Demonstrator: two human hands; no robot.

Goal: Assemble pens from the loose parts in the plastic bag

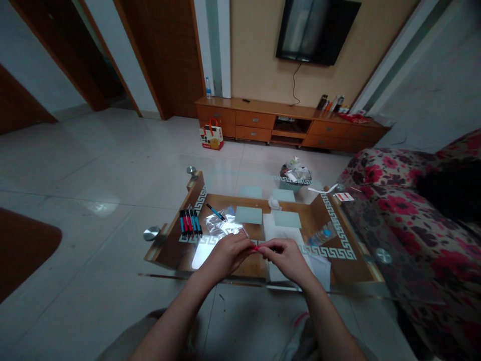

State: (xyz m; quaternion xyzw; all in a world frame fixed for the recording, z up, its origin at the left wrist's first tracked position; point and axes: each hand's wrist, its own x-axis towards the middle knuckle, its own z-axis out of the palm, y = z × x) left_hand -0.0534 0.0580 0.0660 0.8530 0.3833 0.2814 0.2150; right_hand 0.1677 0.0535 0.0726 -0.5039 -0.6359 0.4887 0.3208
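Observation:
My left hand point(229, 253) and my right hand point(287, 256) meet over the near edge of a glass-topped coffee table point(361, 273). Both have their fingers curled round a small red pen point(256, 247) held between them; only a short red stretch shows. A row of several red and blue pens point(190, 222) lies on the table to the left. One more blue pen point(215, 212) rests beside a crumpled clear plastic bag point(222, 226). White paper point(278, 230) lies under my right hand.
Pale square coasters point(248, 214) sit on the table's middle. A floral sofa point(406, 200) stands at the right. Beyond the table are a waste basket point(295, 176), a red gift bag point(212, 136), a wooden TV cabinet point(285, 125) and a wall-mounted television point(315, 30).

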